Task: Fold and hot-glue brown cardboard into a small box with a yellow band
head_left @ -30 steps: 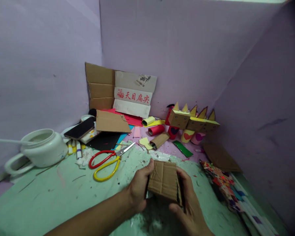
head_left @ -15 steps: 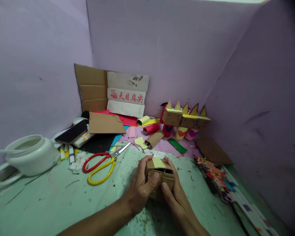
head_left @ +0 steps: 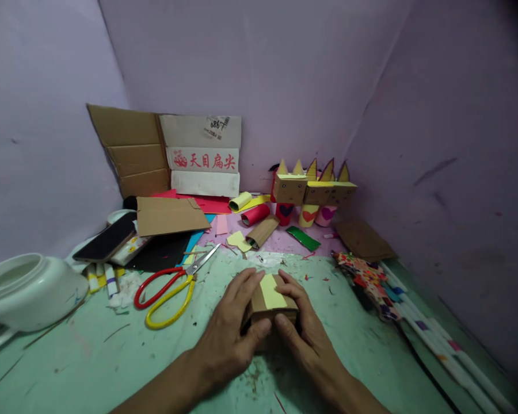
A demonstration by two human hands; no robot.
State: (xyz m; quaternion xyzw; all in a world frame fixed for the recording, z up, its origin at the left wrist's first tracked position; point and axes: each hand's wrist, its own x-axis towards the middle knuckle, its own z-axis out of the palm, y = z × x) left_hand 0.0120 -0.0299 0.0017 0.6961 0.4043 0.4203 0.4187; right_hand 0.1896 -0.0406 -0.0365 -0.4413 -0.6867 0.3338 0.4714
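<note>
Between my two hands is a small brown cardboard box [head_left: 259, 300], with a pale yellow paper strip [head_left: 271, 292] on its top. My left hand [head_left: 233, 322] wraps the box's left side, thumb at the near edge. On the right side, my right hand [head_left: 306, 328] grips it, with fingers on top near the strip and thumb at the front. The box's underside and most of its sides are hidden. Scissors [head_left: 190, 270] with one red and one yellow handle lie open to the left of my left hand.
Cat-eared cardboard figures [head_left: 313, 192] stand at the back. Paper rolls, a green piece [head_left: 303, 238] and a brown tube [head_left: 262, 231] lie before them. A white pot [head_left: 38, 293] and phone [head_left: 106, 236] are left; markers [head_left: 449, 345] line the right.
The box's top now shows more, and the gap at its near upper edge is no longer visible. My fingers have shifted on it. The view has turned slightly to the right.
</note>
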